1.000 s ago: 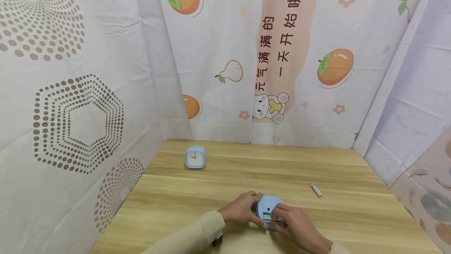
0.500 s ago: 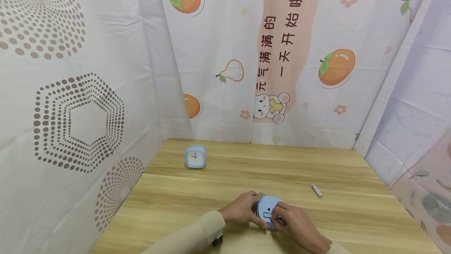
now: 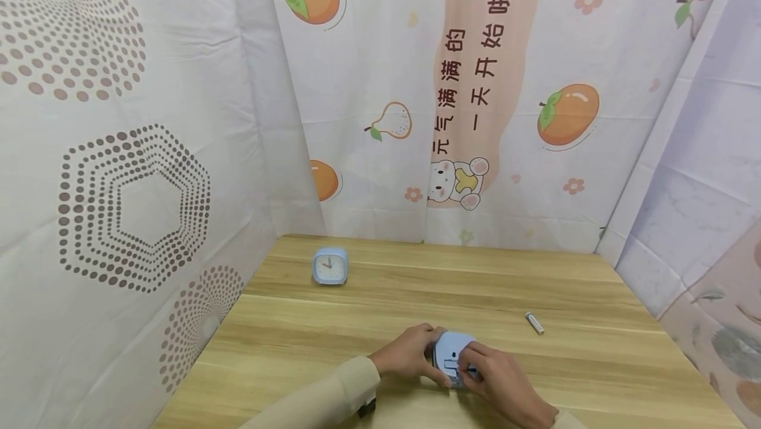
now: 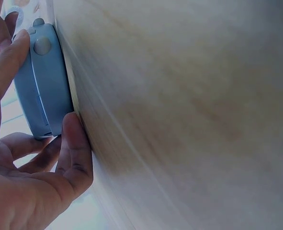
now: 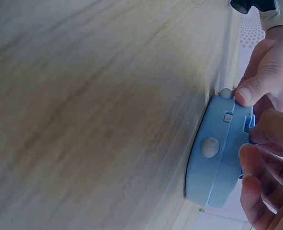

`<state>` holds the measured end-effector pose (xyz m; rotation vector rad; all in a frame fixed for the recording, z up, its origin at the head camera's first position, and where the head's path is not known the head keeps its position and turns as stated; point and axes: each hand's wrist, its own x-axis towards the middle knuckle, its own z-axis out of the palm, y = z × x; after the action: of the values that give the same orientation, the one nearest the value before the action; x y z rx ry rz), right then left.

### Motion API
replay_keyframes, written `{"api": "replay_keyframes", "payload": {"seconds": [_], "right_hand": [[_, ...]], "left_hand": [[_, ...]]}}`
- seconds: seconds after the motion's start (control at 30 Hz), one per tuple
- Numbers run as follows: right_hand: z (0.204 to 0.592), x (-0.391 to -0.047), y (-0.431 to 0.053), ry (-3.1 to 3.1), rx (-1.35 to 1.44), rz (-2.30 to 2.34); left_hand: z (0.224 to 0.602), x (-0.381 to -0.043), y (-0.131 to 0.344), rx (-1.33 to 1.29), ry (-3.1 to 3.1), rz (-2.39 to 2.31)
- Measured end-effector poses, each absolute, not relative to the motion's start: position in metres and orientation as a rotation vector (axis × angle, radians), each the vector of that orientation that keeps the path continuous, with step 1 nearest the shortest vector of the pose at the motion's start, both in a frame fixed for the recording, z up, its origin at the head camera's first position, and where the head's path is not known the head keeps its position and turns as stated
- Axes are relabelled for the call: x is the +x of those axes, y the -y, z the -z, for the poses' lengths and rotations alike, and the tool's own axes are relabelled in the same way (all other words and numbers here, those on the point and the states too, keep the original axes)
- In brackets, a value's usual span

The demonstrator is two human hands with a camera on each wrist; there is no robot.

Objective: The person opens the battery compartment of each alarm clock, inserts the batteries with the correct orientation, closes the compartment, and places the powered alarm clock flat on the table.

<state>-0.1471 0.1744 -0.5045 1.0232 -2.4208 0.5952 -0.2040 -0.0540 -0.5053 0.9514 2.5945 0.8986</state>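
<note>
A light blue alarm clock (image 3: pixel 456 342) lies face down on the table, its back turned up. My left hand (image 3: pixel 410 353) grips it by the left side, thumb at the near edge and fingers at the far one. Over the battery compartment in its back is a small blue battery cover (image 3: pixel 450 364), which my right hand (image 3: pixel 502 379) pinches at the right end. The right wrist view shows the cover (image 5: pixel 249 122) standing slightly proud of the clock's back, under my fingertips. Round grey feet or knobs stick out from the clock's rim (image 4: pixel 48 86) in the left wrist view.
A white battery (image 3: pixel 534 322) lies on the wooden table (image 3: pixel 404 283), right of and beyond my hands. Another light blue clock (image 3: pixel 329 266) stands upright at the back left, facing me. Printed curtains (image 3: pixel 368 184) hang behind the table and at both sides.
One second ago a green battery showed in the compartment; the battery cover has since come down over it, moved by my right hand. My left hand has kept its grip on the alarm clock.
</note>
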Motion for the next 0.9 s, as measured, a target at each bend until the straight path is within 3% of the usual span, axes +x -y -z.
{"api": "replay_keyframes", "payload": {"seconds": [0.9], "right_hand": [[0.5029, -0.1444, -0.1724, 2.385, 1.069, -0.51]], "left_hand": [[0.5083, -0.2063, 0.0539, 0.961, -2.601, -0.882]]}}
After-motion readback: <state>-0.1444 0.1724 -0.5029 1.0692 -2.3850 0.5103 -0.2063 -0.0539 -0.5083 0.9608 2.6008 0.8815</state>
